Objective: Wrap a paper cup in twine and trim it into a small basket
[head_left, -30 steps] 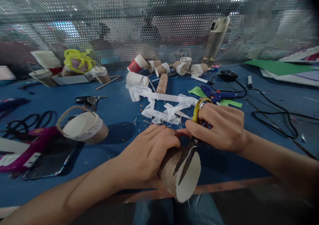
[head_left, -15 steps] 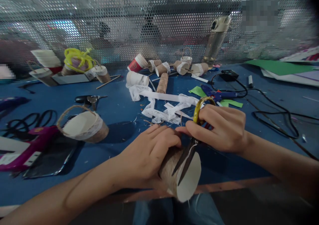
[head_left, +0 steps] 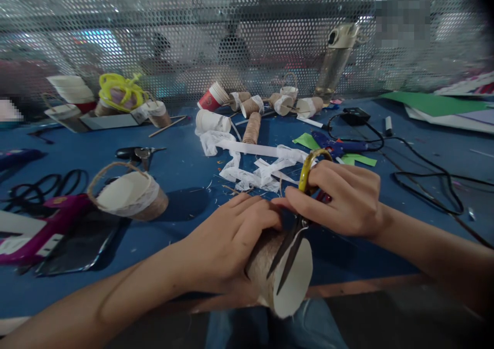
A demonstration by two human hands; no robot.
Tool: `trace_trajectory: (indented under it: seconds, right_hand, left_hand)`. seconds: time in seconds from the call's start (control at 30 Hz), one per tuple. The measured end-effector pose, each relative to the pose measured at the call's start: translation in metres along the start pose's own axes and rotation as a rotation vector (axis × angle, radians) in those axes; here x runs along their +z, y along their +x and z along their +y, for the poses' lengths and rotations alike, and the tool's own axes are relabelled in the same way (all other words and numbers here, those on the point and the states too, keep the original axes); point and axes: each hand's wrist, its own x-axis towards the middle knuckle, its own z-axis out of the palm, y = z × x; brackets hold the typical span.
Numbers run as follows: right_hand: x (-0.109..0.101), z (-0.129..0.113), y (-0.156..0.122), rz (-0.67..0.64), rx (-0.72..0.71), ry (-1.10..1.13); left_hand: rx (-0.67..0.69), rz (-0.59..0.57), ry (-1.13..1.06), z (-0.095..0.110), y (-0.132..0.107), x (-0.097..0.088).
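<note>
My left hand (head_left: 227,243) is closed round a twine-wrapped paper cup (head_left: 287,282) that lies on its side at the table's near edge, its white base towards me. My right hand (head_left: 339,197) grips yellow-handled scissors (head_left: 293,236), fingers through the loops. The dark blades point down across the cup's base and are slightly parted at the tips.
A finished twine cup with a handle (head_left: 129,194) lies at the left beside a purple glue gun (head_left: 42,233). White lace strips (head_left: 258,166), a twine spool (head_left: 252,127) and several cups lie in the middle. A blue glue gun (head_left: 339,147), black cables (head_left: 424,176) and a bottle (head_left: 335,60) are at the right.
The scissor blades have shifted slightly left and down over the cup's base. Both hands keep their grips and hardly move.
</note>
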Motion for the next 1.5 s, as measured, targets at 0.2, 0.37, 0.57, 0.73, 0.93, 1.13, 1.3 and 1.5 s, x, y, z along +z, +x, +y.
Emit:
trace_trajectory:
  seconds: [0.2,0.37,0.57,0.73,0.93,1.13,1.3,1.5]
  right_hand:
    - [0.0017,0.0004,-0.0008,0.022,-0.022,0.002]
    - [0.0012,0.0000,-0.0011,0.015,-0.019,0.012]
    - [-0.0002,0.0000,-0.0009,0.017,-0.028,-0.002]
    - [0.0006,0.0011,-0.0022,-0.009,-0.040,-0.001]
    - [0.0005,0.0008,-0.0018,-0.003,-0.040,0.010]
    - [-0.0004,0.0004,-0.0014,-0.007,-0.048,0.007]
    - [-0.0003,-0.0004,-0.0018,-0.036,-0.045,0.009]
    - [-0.0022,-0.0006,-0.0034,-0.065,-0.052,0.012]
  left_hand:
    - [-0.012,-0.020,0.000,-0.0008,0.0000,0.0010]
    - [0.005,-0.032,0.001,-0.0024,0.0000,0.0018]
    - [-0.010,-0.031,-0.012,-0.0009,-0.0006,0.0018]
    - [-0.044,-0.046,-0.009,0.0012,0.0005,0.0001]
    - [-0.045,-0.062,-0.014,0.0001,0.0002,0.0011]
    - [-0.015,-0.070,-0.020,0.0007,0.0016,-0.0005]
    - [-0.033,-0.082,-0.028,0.0010,-0.0001,-0.0011]
    - [-0.008,-0.071,-0.011,0.0012,0.0019,0.0004]
